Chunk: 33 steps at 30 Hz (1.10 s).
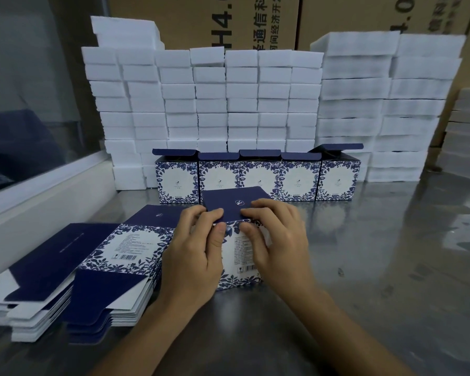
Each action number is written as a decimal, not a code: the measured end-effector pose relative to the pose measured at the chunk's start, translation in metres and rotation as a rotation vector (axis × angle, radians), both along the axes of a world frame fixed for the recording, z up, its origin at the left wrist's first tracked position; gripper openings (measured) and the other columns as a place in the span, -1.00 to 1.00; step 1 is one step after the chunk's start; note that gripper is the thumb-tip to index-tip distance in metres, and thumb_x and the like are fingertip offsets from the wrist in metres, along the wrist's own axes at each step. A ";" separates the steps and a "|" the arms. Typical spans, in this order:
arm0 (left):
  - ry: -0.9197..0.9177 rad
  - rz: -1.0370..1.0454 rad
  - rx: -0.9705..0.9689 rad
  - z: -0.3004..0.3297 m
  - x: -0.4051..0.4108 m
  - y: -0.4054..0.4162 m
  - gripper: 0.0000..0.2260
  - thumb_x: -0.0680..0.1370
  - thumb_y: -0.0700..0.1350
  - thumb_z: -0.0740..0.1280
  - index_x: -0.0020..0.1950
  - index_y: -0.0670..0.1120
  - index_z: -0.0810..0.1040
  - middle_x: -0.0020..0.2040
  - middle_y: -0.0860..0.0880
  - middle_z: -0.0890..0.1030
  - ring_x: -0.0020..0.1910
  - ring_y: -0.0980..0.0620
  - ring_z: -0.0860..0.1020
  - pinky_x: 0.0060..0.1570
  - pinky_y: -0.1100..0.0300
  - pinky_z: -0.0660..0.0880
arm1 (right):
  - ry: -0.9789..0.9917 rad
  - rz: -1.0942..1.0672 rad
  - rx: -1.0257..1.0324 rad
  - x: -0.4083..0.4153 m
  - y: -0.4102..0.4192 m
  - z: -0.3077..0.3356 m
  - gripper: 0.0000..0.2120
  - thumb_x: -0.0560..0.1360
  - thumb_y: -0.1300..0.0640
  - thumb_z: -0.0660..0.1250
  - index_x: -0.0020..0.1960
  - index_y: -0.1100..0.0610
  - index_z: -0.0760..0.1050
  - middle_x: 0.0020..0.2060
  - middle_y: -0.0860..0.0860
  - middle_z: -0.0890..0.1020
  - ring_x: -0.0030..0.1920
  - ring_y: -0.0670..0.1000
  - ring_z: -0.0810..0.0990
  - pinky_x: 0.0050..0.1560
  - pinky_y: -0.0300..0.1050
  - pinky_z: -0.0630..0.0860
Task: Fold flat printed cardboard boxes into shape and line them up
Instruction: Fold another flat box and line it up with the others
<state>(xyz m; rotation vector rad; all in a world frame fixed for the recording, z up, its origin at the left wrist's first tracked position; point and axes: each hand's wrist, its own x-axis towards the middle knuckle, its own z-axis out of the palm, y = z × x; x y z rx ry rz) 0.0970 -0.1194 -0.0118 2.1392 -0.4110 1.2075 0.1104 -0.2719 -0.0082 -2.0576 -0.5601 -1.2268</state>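
Both forearms reach forward — left hand [193,248] and right hand [276,240] side by side, fingers curled, thumbs pinching.

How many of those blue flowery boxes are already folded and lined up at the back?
5, side by side in one row before the white foam blocks: far left, second, middle, fourth, far right. The box being folded partly hides the middle ones.

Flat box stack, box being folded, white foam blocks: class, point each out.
Flat box stack [111,256], head view, top sheet's printed panel.
Box being folded [235,203], head view, navy lid.
White foam blocks [242,90], head view, middle column.
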 end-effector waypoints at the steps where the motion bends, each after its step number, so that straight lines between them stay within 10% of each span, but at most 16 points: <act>1: 0.002 -0.001 -0.003 0.000 0.000 0.000 -0.63 0.64 0.05 0.10 0.23 -0.11 0.57 0.18 -0.01 0.49 0.01 0.23 0.42 -0.16 0.23 0.42 | -0.005 -0.002 0.011 0.001 0.000 0.000 -0.74 0.58 0.00 0.28 0.05 0.13 0.66 0.05 0.02 0.63 0.10 0.10 0.56 0.04 0.13 0.49; 8: 0.013 -0.010 -0.019 0.001 0.001 -0.001 -0.63 0.62 0.08 0.12 0.23 -0.10 0.57 0.18 -0.01 0.49 0.02 0.33 0.36 -0.15 0.28 0.40 | -0.052 -0.040 0.036 0.005 0.003 -0.003 -0.76 0.57 0.01 0.30 0.01 0.15 0.66 0.01 0.05 0.62 0.06 0.10 0.57 0.00 0.08 0.51; 13: 0.004 -0.002 -0.034 0.000 0.002 0.001 -0.63 0.58 0.13 0.18 0.20 -0.08 0.56 0.19 -0.02 0.49 0.05 0.29 0.39 -0.12 0.23 0.41 | 0.119 0.022 0.170 0.005 -0.006 -0.005 -0.73 0.60 0.00 0.30 0.18 0.14 0.61 0.21 0.04 0.57 0.20 -0.05 0.53 0.22 -0.31 0.44; 17: -0.010 0.007 -0.039 -0.001 0.002 0.001 -0.65 0.58 0.12 0.20 0.18 -0.07 0.57 0.18 -0.02 0.48 0.04 0.35 0.34 -0.13 0.22 0.41 | 0.256 0.084 0.263 0.008 -0.012 -0.005 -0.86 0.62 0.08 0.30 0.15 0.06 0.55 0.03 -0.06 0.65 -0.01 -0.06 0.63 -0.01 0.04 0.58; 28: 0.030 -0.081 -0.095 -0.001 0.000 0.005 -0.71 0.60 0.00 0.24 0.22 -0.11 0.56 0.22 -0.01 0.50 0.05 0.13 0.50 -0.19 0.12 0.58 | 0.328 0.211 0.606 0.019 -0.026 -0.006 -0.79 0.68 0.18 0.17 0.05 -0.03 0.55 -0.27 -0.15 0.64 -0.31 -0.18 0.57 -0.27 -0.25 0.52; 31: 0.007 -0.079 -0.088 0.000 0.001 0.008 -0.75 0.60 -0.12 0.22 0.18 -0.19 0.59 0.13 -0.09 0.59 0.02 -0.02 0.57 -0.07 0.15 0.50 | 0.498 0.291 0.619 0.023 -0.027 -0.010 -0.77 0.62 0.05 0.28 0.26 -0.09 0.45 0.03 0.06 0.64 -0.01 0.07 0.65 -0.02 0.11 0.64; 33: 0.020 -0.065 -0.123 0.002 0.002 0.013 -0.75 0.60 -0.15 0.19 0.18 -0.19 0.58 0.05 -0.06 0.62 -0.07 0.03 0.55 -0.09 0.17 0.47 | 0.558 0.380 0.626 0.021 -0.028 -0.011 -0.49 0.50 -0.09 0.35 0.40 -0.21 0.29 0.22 0.01 0.57 0.17 -0.05 0.60 0.09 -0.09 0.61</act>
